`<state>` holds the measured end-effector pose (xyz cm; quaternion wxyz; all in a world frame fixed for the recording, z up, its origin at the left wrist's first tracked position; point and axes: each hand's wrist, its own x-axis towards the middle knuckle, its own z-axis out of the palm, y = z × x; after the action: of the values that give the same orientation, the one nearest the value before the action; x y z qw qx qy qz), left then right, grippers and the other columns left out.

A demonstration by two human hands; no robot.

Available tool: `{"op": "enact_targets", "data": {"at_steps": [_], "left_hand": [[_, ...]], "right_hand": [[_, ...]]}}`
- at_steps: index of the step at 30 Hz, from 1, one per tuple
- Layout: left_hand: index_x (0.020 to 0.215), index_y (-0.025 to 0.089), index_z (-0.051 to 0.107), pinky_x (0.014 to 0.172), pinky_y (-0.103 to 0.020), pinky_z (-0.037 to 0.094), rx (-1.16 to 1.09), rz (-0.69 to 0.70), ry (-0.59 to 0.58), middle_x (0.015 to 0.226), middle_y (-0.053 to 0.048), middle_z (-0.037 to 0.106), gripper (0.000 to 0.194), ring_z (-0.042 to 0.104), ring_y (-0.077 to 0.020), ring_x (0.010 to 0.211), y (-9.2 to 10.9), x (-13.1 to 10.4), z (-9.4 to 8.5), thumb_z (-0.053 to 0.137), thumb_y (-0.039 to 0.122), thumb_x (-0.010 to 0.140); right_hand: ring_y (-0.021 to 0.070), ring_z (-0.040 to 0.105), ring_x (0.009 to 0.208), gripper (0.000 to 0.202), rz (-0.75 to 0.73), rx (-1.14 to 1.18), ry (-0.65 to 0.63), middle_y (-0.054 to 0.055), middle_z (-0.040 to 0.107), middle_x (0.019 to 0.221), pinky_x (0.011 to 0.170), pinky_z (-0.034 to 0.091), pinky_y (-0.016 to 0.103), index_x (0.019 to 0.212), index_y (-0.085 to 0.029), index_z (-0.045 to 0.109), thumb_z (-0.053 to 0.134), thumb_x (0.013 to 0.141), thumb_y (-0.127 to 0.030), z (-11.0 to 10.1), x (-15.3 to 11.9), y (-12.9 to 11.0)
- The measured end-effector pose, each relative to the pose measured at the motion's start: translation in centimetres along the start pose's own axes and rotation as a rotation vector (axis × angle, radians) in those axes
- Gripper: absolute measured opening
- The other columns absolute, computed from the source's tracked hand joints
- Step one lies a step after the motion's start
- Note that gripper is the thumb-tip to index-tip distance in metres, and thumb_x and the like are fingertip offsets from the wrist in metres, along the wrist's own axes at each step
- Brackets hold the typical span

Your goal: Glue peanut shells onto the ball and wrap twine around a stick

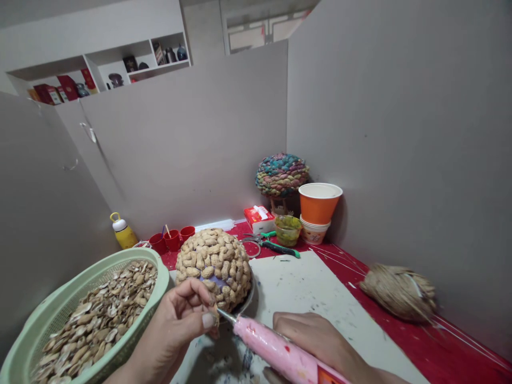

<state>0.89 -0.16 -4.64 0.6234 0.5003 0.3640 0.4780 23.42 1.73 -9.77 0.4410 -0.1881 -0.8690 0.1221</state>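
A pink glue gun (276, 349) lies in my right hand (320, 341), its fingers closed around the body. Its metal nozzle points left and meets the fingertips of my left hand (180, 320). Those fingers are pinched on something small, mostly hidden, beside the nozzle tip. Just behind them, a dome covered in peanut shells (214, 261) rests in a dark round dish (248, 301); a purple patch shows between the shells on its near side. Left of my left hand, a green basket (160, 272) holds many loose shells (96, 320).
A white board (312, 282) covers part of the red cloth (416, 341). Behind are red cups (172, 240), a yellow bottle (124, 233), pliers (280, 248), a glass bowl (287, 230), an orange tub (320, 205) and a colourful woven dome (282, 175). Twine (398, 293) lies right. Grey partitions (200, 144) surround the table.
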Motion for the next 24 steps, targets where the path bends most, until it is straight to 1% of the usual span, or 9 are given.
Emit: {"op": "enact_targets", "data": {"at_steps": [7,12,14,18,20,22,24], "left_hand": [[0.081,0.018,0.059,0.066,-0.025,0.039,0.002,-0.004,0.008,0.070,0.001,0.058,0.018,0.050,-0.0117,0.066,0.04,-0.13,0.08,0.075,0.020,0.073],[0.080,0.017,0.059,0.064,-0.025,0.040,-0.004,-0.003,0.001,0.070,0.000,0.059,0.019,0.050,-0.0120,0.065,0.08,-0.09,0.22,0.076,0.022,0.072],[0.079,0.017,0.059,0.064,-0.025,0.039,-0.007,-0.001,-0.002,0.069,0.001,0.059,0.018,0.050,-0.0119,0.064,0.08,-0.04,0.23,0.075,0.022,0.072],[0.081,0.018,0.059,0.065,-0.025,0.039,-0.009,-0.005,-0.009,0.069,0.000,0.059,0.018,0.050,-0.0120,0.065,0.03,0.02,0.16,0.075,0.021,0.073],[0.081,0.017,0.059,0.065,-0.025,0.039,-0.009,-0.010,-0.010,0.069,0.000,0.060,0.019,0.051,-0.0122,0.065,0.02,-0.01,0.13,0.075,0.021,0.072],[0.081,0.017,0.059,0.065,-0.025,0.040,-0.012,-0.012,-0.015,0.069,0.000,0.060,0.019,0.051,-0.0121,0.065,0.04,-0.04,0.13,0.076,0.022,0.072],[0.081,0.017,0.059,0.065,-0.025,0.040,-0.017,-0.010,-0.020,0.070,0.000,0.060,0.019,0.051,-0.0122,0.065,0.09,-0.05,0.17,0.075,0.022,0.072]], "right_hand": [[0.0099,0.031,0.047,0.033,0.015,0.022,-0.005,-0.004,0.035,0.056,0.044,0.027,0.023,0.064,-0.022,0.032,0.038,0.095,-0.030,-0.05,0.16,-0.07],[0.0100,0.033,0.046,0.045,0.086,0.048,0.007,-0.005,0.033,0.051,0.042,0.026,0.022,0.060,-0.022,0.031,0.033,0.098,-0.047,-0.17,0.31,-0.34],[0.0095,0.032,0.045,0.048,0.098,0.040,-0.006,-0.004,0.034,0.050,0.041,0.026,0.022,0.059,-0.022,0.030,0.032,0.098,-0.051,-0.12,0.35,-0.30],[0.0087,0.029,0.042,0.051,0.056,-0.016,-0.011,-0.004,0.037,0.049,0.040,0.025,0.023,0.058,-0.021,0.030,0.028,0.098,-0.052,0.08,0.36,-0.11],[0.0089,0.030,0.043,0.051,0.042,-0.044,-0.012,-0.003,0.038,0.049,0.041,0.026,0.023,0.058,-0.021,0.031,0.027,0.098,-0.051,0.05,0.28,-0.19],[0.0089,0.034,0.043,0.048,0.089,-0.062,-0.053,-0.002,0.042,0.052,0.042,0.028,0.022,0.060,-0.020,0.036,0.030,0.098,-0.049,-0.15,0.14,-0.47],[0.0088,0.036,0.044,0.044,0.158,-0.076,-0.090,-0.001,0.046,0.055,0.042,0.028,0.022,0.063,-0.019,0.041,0.038,0.096,-0.047,-0.42,-0.01,-0.83]]}}
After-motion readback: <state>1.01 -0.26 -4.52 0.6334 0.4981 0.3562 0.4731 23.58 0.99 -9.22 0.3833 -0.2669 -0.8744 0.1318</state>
